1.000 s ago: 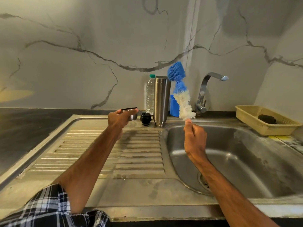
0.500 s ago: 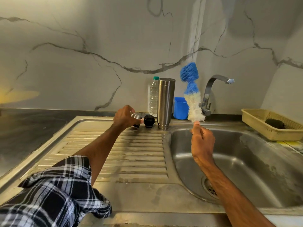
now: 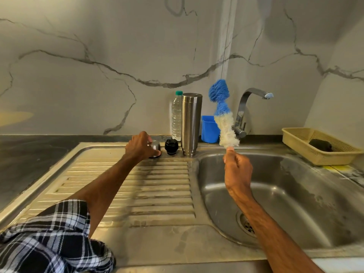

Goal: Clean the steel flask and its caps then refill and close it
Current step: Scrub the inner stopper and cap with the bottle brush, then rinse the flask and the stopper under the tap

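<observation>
Left grip clamped on steel cap on drainboard, beside black inner cap and uncapped flask at far rim; right grip clamps brush; refill, closing apparently outstanding.

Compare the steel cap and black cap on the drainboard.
The shiny steel cup-shaped cap is gripped by the left hand; the small black round cap stands free. The steel cap sits farther from the tall steel flask; the black cap is next to it. Both rest on the drainboard.
</observation>
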A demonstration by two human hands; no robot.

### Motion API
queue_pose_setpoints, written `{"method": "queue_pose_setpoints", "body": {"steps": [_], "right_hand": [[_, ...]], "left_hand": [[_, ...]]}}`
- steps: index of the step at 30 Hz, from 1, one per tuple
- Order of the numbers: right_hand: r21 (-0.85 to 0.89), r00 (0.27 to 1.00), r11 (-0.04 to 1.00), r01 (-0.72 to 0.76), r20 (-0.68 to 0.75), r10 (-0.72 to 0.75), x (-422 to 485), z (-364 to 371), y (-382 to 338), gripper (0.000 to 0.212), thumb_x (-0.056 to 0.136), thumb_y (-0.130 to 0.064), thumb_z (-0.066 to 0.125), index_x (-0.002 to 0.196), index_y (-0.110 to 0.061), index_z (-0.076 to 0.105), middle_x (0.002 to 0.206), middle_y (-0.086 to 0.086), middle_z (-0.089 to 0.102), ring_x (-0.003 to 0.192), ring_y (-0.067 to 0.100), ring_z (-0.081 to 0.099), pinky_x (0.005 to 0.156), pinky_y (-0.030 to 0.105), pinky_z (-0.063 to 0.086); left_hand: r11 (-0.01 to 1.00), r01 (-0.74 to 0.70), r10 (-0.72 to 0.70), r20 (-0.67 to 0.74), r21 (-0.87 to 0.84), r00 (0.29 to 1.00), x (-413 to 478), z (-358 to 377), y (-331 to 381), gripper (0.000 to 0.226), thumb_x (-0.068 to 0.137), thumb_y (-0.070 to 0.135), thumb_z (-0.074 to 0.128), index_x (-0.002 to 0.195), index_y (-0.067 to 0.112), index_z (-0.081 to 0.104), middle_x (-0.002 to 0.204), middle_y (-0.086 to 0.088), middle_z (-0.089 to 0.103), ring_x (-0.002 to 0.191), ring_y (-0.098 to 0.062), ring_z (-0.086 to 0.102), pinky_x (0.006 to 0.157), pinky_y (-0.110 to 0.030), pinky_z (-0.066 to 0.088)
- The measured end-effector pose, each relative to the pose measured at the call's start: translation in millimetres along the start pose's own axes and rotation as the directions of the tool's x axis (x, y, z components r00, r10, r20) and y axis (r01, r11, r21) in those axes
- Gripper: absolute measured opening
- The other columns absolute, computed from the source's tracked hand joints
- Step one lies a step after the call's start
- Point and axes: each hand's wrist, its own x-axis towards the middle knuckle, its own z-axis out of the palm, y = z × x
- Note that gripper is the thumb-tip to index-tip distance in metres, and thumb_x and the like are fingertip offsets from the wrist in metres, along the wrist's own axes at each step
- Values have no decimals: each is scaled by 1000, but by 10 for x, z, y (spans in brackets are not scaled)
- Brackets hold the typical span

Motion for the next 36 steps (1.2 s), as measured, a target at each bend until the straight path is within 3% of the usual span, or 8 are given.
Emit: {"method": "queue_pose_setpoints", "body": {"steps": [5, 8, 13, 17, 22, 27, 31, 36], "right_hand": [[20, 998, 998, -63, -19, 63, 37, -92, -19, 22, 106, -29, 47, 104, -14, 63, 73, -2, 59, 58, 8, 50, 53, 21, 40], [-16, 999, 999, -30, -39, 30, 68, -196, -79, 14, 103, -23, 51, 97, -19, 63, 75, 0, 62, 64, 12, 54, 60, 29, 45], [-294, 990, 947, 126, -25, -140, 441, -349, -554, 14, 101, -24, 57, 102, -15, 68, 90, -3, 66, 75, 7, 57, 59, 14, 36], [-648, 957, 724, 237, 27, -289, 1025, -402, -1174, 13, 96, -21, 60, 93, -15, 71, 88, 1, 70, 83, 20, 66, 76, 32, 48], [-886, 914, 377, 269, 111, -390, 1475, -356, -1751, 17, 91, -19, 66, 108, -13, 66, 101, 8, 70, 102, 27, 64, 100, 43, 36], [-958, 876, 110, 266, 192, -443, 1812, -398, -1997, 18, 91, -13, 63, 109, -12, 65, 100, 10, 71, 102, 31, 64, 104, 44, 35], [-946, 869, -73, 316, 320, -378, 1937, -331, -2028, 21, 93, -9, 57, 113, -12, 62, 111, 12, 70, 114, 32, 60, 112, 45, 28], [-914, 855, -121, 388, 406, -323, 2000, -169, -1920, 26, 90, -2, 56, 112, -14, 63, 118, 10, 68, 122, 30, 56, 118, 41, 20]], "left_hand": [[994, -98, 101, -64, 46, 993, -57, -36, 258, 70, 80, 40, 83, 132, 6, 50, 133, -14, 52, 125, -32, 41, 99, -37, 36], [980, -196, 187, -179, -34, 966, -160, -139, 503, 65, 83, 31, 81, 134, 6, 50, 137, -14, 48, 133, -32, 33, 106, -33, 30], [936, -315, 252, -323, -159, 912, -216, -394, 902, 53, 90, 24, 74, 134, 8, 50, 134, -9, 52, 130, -27, 41, 98, -24, 30], [893, -402, 305, -385, -202, 871, -212, -560, 1180, 52, 93, 23, 69, 137, 7, 46, 133, -11, 51, 124, -26, 45, 96, -25, 34], [863, -470, 397, -324, -185, 859, -119, -583, 1399, 69, 91, 37, 70, 146, 13, 37, 142, -15, 42, 130, -31, 40, 102, -38, 41], [878, -452, 434, -138, -159, 891, 11, -605, 1557, 83, 85, 45, 75, 151, 29, 27, 153, -20, 31, 144, -39, 25, 111, -52, 35], [902, -420, 419, -33, -100, 908, 120, -588, 1570, 69, 85, 47, 74, 142, 31, 38, 148, -19, 37, 142, -41, 30, 108, -53, 40], [891, -433, 427, -73, -135, 901, 165, -555, 1581, 54, 88, 28, 74, 134, 25, 46, 139, -16, 44, 129, -34, 44, 100, -44, 43]]}}
